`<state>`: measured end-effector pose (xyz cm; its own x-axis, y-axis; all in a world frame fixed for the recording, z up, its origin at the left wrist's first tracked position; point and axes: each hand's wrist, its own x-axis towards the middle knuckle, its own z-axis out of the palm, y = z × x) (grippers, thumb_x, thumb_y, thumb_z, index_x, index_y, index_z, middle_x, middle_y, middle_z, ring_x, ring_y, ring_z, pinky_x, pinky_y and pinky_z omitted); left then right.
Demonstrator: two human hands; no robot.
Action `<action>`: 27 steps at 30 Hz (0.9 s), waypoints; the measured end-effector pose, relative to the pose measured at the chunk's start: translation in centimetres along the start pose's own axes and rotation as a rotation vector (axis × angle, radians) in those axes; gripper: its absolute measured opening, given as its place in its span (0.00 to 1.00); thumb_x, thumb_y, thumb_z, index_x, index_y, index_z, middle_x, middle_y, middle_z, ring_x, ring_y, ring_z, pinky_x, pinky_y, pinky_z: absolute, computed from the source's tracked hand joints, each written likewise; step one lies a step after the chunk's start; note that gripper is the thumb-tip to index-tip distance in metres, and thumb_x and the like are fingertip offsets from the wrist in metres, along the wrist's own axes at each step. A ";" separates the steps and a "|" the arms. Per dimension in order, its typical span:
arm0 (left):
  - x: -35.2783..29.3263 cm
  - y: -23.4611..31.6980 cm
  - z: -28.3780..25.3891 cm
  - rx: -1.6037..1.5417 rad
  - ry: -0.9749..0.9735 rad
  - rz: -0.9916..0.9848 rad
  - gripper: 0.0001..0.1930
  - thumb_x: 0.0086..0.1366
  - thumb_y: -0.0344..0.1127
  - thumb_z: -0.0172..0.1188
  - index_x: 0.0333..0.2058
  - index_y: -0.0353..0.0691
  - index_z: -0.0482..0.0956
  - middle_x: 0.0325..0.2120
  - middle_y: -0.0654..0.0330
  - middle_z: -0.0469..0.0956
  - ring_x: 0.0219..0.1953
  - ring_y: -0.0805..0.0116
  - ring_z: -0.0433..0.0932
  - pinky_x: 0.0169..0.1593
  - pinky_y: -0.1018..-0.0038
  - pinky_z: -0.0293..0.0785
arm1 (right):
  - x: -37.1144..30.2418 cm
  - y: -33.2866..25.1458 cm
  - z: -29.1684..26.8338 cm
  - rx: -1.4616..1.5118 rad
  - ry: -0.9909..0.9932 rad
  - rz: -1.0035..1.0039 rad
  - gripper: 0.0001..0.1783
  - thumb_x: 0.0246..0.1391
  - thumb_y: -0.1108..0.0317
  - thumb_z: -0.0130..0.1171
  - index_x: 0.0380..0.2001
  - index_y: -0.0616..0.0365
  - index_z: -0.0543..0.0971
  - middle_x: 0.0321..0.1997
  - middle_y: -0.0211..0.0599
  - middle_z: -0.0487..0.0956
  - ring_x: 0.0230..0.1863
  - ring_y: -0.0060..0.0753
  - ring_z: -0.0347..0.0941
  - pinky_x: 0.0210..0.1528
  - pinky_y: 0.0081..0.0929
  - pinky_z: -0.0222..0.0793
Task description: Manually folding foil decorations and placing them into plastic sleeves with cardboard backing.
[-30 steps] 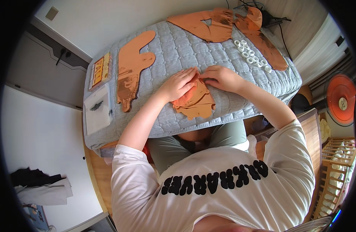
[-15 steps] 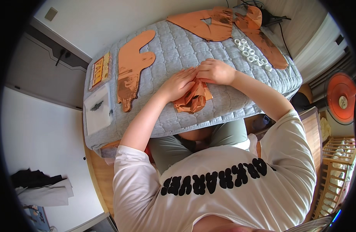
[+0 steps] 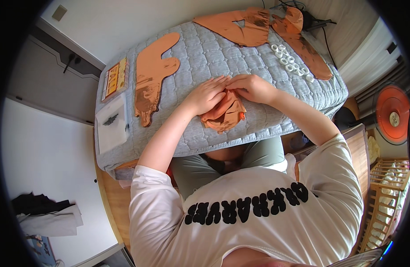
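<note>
Left hand [image 3: 208, 96] lies flat on a crumpled copper foil balloon [image 3: 228, 116], presumably steadying it; right hand [image 3: 253, 88] pinches its far end (quilted mattress [image 3: 197, 57] beneath both).

Glossy crinkled foil [image 3: 224, 116], quilted cloth mattress [image 3: 200, 55]

Red fan [image 3: 393, 113] near slatted wooden crib [image 3: 389, 187]; grey door [image 3: 36, 78]; square wall switch [image 3: 59, 13].

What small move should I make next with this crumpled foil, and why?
Perhaps gently spread the crumpled foil flatter: it lies bunched and creased, your left hand and right hand are at its upper end, and the copper foil shape farther left lies spread out.
</note>
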<state>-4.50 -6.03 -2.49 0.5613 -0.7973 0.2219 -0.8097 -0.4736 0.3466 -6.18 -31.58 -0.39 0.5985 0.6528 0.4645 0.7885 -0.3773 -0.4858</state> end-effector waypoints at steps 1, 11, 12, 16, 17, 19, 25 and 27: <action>0.0 0.0 0.0 -0.004 0.003 0.006 0.28 0.75 0.40 0.45 0.71 0.39 0.60 0.71 0.52 0.61 0.74 0.55 0.57 0.75 0.58 0.50 | 0.0 0.1 0.0 -0.018 0.000 -0.022 0.16 0.51 0.76 0.65 0.45 0.56 0.85 0.52 0.41 0.83 0.50 0.47 0.80 0.55 0.36 0.77; 0.1 -0.1 0.0 0.035 -0.017 -0.009 0.29 0.75 0.41 0.44 0.72 0.41 0.59 0.71 0.52 0.61 0.73 0.55 0.58 0.75 0.59 0.51 | 0.2 -0.9 0.5 -0.024 0.016 0.058 0.13 0.50 0.75 0.66 0.41 0.56 0.85 0.50 0.41 0.83 0.48 0.47 0.80 0.54 0.35 0.77; 0.2 0.0 0.0 0.029 -0.019 -0.010 0.28 0.76 0.41 0.44 0.72 0.41 0.59 0.71 0.52 0.62 0.73 0.55 0.59 0.75 0.59 0.51 | 0.1 -1.1 0.4 -0.026 0.006 0.060 0.13 0.50 0.75 0.65 0.41 0.57 0.85 0.50 0.41 0.83 0.48 0.48 0.80 0.53 0.36 0.77; 0.2 0.0 0.0 0.015 -0.006 -0.022 0.28 0.76 0.42 0.44 0.71 0.42 0.60 0.71 0.53 0.62 0.73 0.54 0.59 0.75 0.59 0.51 | -0.4 -2.0 0.1 -0.039 0.010 0.023 0.13 0.51 0.75 0.65 0.42 0.57 0.84 0.49 0.41 0.83 0.48 0.49 0.80 0.52 0.37 0.77; 0.2 0.1 0.0 0.016 -0.004 -0.022 0.28 0.76 0.42 0.44 0.71 0.42 0.60 0.71 0.53 0.62 0.73 0.54 0.59 0.75 0.59 0.51 | -0.6 -2.0 0.1 -0.039 0.010 0.021 0.13 0.51 0.75 0.65 0.42 0.57 0.84 0.49 0.41 0.83 0.48 0.49 0.80 0.52 0.37 0.77; 0.1 0.1 0.0 0.029 0.005 -0.009 0.28 0.76 0.42 0.45 0.71 0.41 0.60 0.71 0.53 0.62 0.73 0.54 0.59 0.75 0.59 0.52 | -0.8 -2.0 0.2 -0.013 0.043 0.030 0.12 0.51 0.74 0.65 0.41 0.57 0.85 0.47 0.40 0.83 0.47 0.48 0.80 0.52 0.37 0.77; 0.0 0.1 0.2 0.024 0.054 0.010 0.28 0.75 0.43 0.48 0.70 0.39 0.61 0.70 0.51 0.62 0.72 0.53 0.60 0.74 0.60 0.54 | -1.3 -2.3 0.7 -0.040 0.050 0.065 0.10 0.50 0.76 0.66 0.38 0.59 0.85 0.46 0.39 0.83 0.45 0.46 0.80 0.50 0.36 0.78; -0.1 -0.2 0.4 0.023 0.080 0.018 0.29 0.75 0.44 0.48 0.70 0.39 0.62 0.70 0.50 0.62 0.72 0.53 0.61 0.74 0.60 0.55 | -1.5 -2.2 1.0 -0.042 0.063 0.057 0.10 0.49 0.76 0.66 0.37 0.59 0.85 0.46 0.39 0.83 0.45 0.46 0.80 0.49 0.36 0.78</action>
<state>-4.51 -6.02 -2.94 0.5578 -0.7738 0.3002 -0.8230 -0.4688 0.3207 -8.91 -31.09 -0.71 0.6493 0.5870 0.4835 0.7573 -0.4406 -0.4820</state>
